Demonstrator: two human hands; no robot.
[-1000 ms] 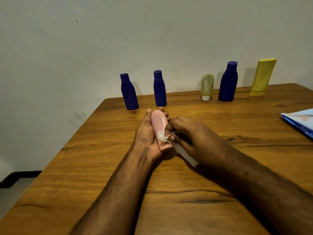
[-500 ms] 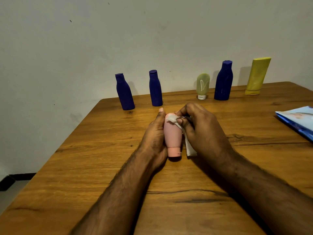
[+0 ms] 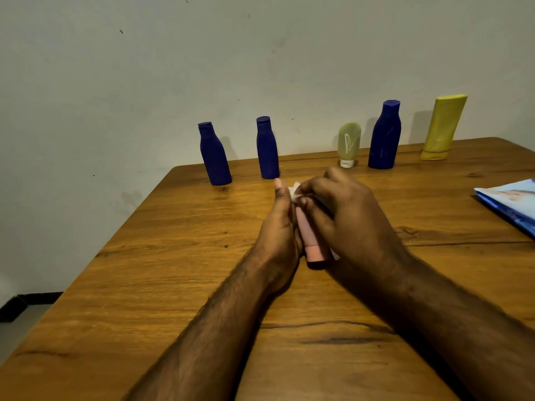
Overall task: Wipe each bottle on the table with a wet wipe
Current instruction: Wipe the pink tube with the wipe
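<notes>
five bottles stood in a row along the back edge of the bench (image 3: 173,285), close to the wall (image 3: 260,53). from left to right they were the first bottle (image 3: 214,156), the second bottle (image 3: 267,150), then a gap, then the small tube (image 3: 348,144), the tall bottle (image 3: 385,137) just beside it, and the leaning tube (image 3: 442,128) at the far right. in front of the row, near the middle of the bench, the held bottle (image 3: 309,238) was between the left hand (image 3: 279,230) and the right hand (image 3: 347,209), with the wipe (image 3: 294,191) at its top end. the wipes pack (image 3: 512,204) lay at the right edge of the bench, well apart from the hands.
</notes>
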